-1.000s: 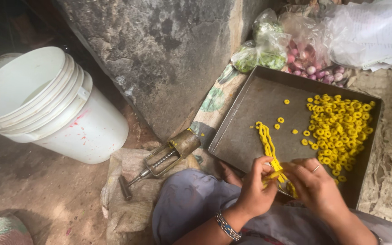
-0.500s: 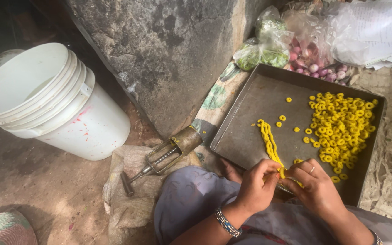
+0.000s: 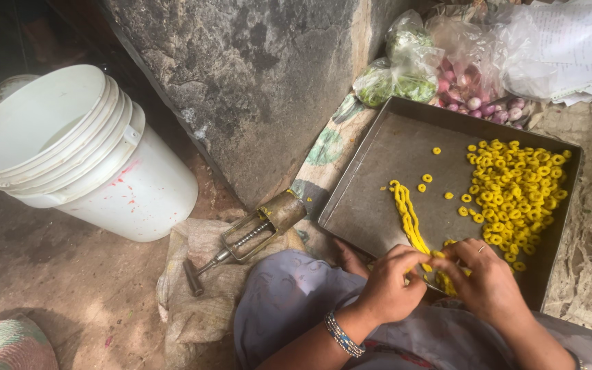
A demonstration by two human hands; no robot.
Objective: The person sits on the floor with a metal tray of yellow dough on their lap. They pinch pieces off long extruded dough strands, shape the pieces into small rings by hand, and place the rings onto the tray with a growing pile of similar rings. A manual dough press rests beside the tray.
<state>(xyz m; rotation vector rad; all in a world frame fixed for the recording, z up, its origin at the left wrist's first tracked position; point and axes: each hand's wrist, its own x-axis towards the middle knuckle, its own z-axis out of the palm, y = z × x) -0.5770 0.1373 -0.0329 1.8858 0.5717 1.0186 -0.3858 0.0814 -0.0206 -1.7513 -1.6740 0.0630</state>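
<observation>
Pinching a strand of yellow dough [image 3: 411, 223] at the near edge of the metal tray [image 3: 385, 178], my left hand [image 3: 388, 284] and right hand [image 3: 484, 277] both curl closed on it. Finished yellow rings [image 3: 519, 188] crowd the tray's right side. Clear plastic bags of greens [image 3: 395, 79] and small pink onions [image 3: 477, 85] sit beyond its far edge.

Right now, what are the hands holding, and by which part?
Both the left hand and right hand pinch the near end of the yellow dough strands, fingertips together over the metal tray.
</observation>
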